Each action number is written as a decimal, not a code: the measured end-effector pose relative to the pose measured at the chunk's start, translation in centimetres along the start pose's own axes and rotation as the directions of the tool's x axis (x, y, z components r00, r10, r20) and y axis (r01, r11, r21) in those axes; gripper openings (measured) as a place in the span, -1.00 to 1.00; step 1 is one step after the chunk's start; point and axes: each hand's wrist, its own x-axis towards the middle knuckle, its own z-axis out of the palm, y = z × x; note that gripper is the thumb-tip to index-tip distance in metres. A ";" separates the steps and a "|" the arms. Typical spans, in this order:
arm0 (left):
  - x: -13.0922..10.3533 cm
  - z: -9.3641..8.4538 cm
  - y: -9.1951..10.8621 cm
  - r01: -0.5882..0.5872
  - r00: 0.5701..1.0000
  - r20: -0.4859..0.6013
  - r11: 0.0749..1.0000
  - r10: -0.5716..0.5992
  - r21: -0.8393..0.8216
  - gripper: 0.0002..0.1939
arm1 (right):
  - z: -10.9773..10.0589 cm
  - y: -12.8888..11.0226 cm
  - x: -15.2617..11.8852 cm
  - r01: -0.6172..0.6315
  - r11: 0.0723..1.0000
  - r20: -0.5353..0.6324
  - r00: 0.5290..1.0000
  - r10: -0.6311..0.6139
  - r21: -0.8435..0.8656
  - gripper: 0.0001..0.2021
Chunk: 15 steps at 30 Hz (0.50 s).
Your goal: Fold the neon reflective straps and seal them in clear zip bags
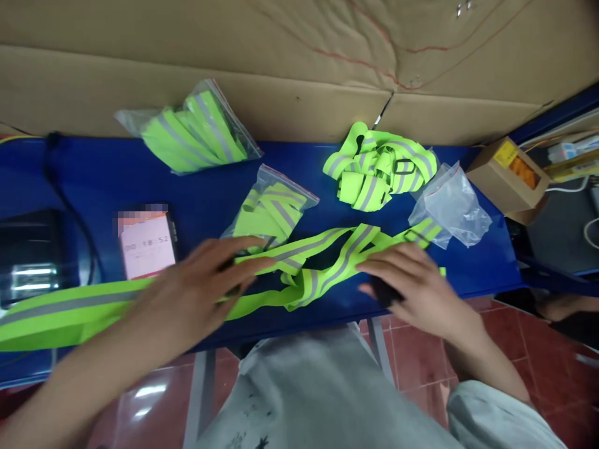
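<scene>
Timer (146,245) readout approx. "18:52", blurry

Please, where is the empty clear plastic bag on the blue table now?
In the head view, the empty clear bag lies at the right of the blue table, beside the loose pile of reflective straps, beyond the right hand.

2 bagged straps (196,128), timer (146,244), small carton (509,171)

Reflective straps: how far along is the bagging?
Done, it seems: two zip bags already hold folded straps, the far bag and the nearer bag. In hand: the left hand and right hand lie flat on a loose strap spread over the blue table. Left: a bundled strap unbagged, and an empty bag beside it.
</scene>
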 end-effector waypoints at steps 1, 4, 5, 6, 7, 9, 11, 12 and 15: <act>1.0 1.0 0.7 -0.057 0.998 0.038 0.997 0.055 0.054 -0.45 | 1.4 -0.8 1.2 0.017 0.999 0.050 0.999 -0.015 -0.044 -0.69; 3.2 3.2 1.9 -0.182 0.981 0.119 0.951 0.156 0.249 -0.31 | 5.2 -1.8 3.3 0.037 0.992 0.099 0.995 -0.026 -0.117 -0.41; 3.6 3.6 2.1 -0.207 0.975 0.134 0.937 0.175 0.281 -0.35 | 6.0 -1.7 3.6 0.045 0.992 0.117 0.993 -0.031 -0.121 -0.39; 3.9 3.7 2.0 -0.223 0.972 0.143 0.928 0.187 0.298 -0.43 | 6.6 -1.6 3.6 0.053 0.991 0.144 0.989 -0.035 -0.124 -0.44; 4.0 3.7 1.8 -0.225 0.972 0.142 0.925 0.189 0.307 -0.53 | 6.9 -1.4 3.5 0.060 0.989 0.177 0.984 -0.036 -0.133 -0.54; 4.0 3.1 1.2 -0.193 0.981 0.092 0.930 0.172 0.314 -0.70 | 6.9 -0.8 3.1 0.062 0.985 0.241 0.970 -0.021 -0.161 -0.79; 3.6 2.0 0.5 -0.136 0.990 0.016 0.943 0.137 0.303 -0.75 | 6.3 -0.2 2.3 0.051 0.982 0.275 0.961 0.001 -0.181 -0.80; 3.4 1.2 0.1 -0.106 0.993 -0.017 0.950 0.116 0.295 -0.75 | 5.9 0.1 1.9 0.039 0.981 0.276 0.961 0.015 -0.191 -0.74; 2.8 -1.0 -0.9 0.008 0.994 -0.108 0.955 0.025 0.297 -0.76 | 4.5 0.8 0.4 -0.007 0.971 0.256 0.964 0.070 -0.238 -0.67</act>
